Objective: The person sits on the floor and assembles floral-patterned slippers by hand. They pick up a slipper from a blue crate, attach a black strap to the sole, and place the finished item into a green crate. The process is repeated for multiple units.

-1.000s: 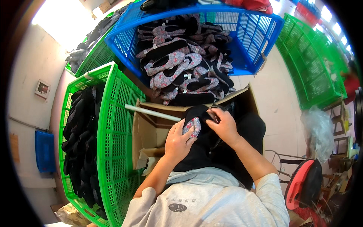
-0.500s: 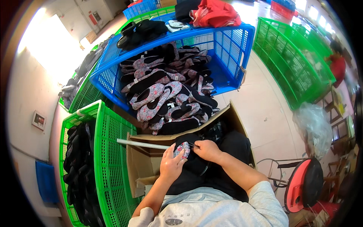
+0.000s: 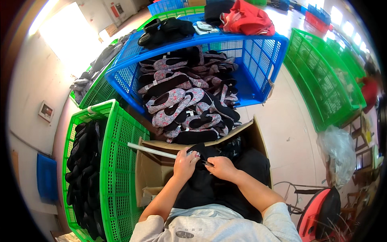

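My left hand (image 3: pixel 185 164) is closed on a slipper (image 3: pixel 204 151), mostly black now, with a small patch of floral fabric by my fingers. A pale rod (image 3: pixel 151 150) runs from the left up to this hand; whether I grip it is hidden. My right hand (image 3: pixel 223 168) is closed around a thin dark pointed tool (image 3: pixel 208 163), its tip just right of the slipper. The tool's exact kind is not clear. Both hands are above my lap, over an open cardboard box (image 3: pixel 146 175). Ahead, floral slippers with black soles (image 3: pixel 169 99) lie piled in a tipped blue crate (image 3: pixel 250 92).
A green crate (image 3: pixel 125 161) of black footwear stands at my left. Black shoes (image 3: pixel 169 30) and red cloth (image 3: pixel 248 20) lie on the blue crate. Green crates (image 3: pixel 318 76), a clear plastic bag (image 3: pixel 338 153) and a red-and-black stool (image 3: pixel 320 213) are on the right.
The slipper has turned in my left hand, showing more black and less floral fabric. My right hand has moved slightly down. The head view has shifted a little.
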`<action>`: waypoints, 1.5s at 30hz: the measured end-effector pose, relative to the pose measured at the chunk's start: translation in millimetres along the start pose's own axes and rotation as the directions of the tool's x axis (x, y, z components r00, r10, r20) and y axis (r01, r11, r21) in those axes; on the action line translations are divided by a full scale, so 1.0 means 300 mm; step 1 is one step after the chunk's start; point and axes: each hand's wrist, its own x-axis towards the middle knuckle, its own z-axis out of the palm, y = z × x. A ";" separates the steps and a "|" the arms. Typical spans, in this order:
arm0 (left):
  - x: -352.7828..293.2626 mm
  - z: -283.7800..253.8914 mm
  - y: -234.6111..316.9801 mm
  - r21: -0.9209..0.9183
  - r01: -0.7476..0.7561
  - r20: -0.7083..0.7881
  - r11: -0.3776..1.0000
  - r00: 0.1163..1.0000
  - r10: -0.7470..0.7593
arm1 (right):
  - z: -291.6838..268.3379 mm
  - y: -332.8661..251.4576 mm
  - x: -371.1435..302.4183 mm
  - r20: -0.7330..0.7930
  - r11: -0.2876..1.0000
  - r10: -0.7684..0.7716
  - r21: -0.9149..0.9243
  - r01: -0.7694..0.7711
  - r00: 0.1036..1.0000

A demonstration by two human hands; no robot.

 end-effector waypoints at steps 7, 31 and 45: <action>0.062 0.069 -0.053 0.099 0.022 -0.032 0.995 0.999 -0.019 | 0.030 0.007 0.023 -0.012 0.999 -0.016 0.027 0.017 1.000; 0.240 0.093 -0.076 0.606 -0.103 0.501 0.789 0.820 -0.278 | 0.055 0.008 0.053 -0.026 0.993 0.014 0.121 -0.010 1.000; 0.244 0.099 -0.089 0.654 0.080 0.476 0.752 0.729 -0.491 | 0.074 0.009 0.045 0.024 0.972 0.048 0.230 -0.052 0.999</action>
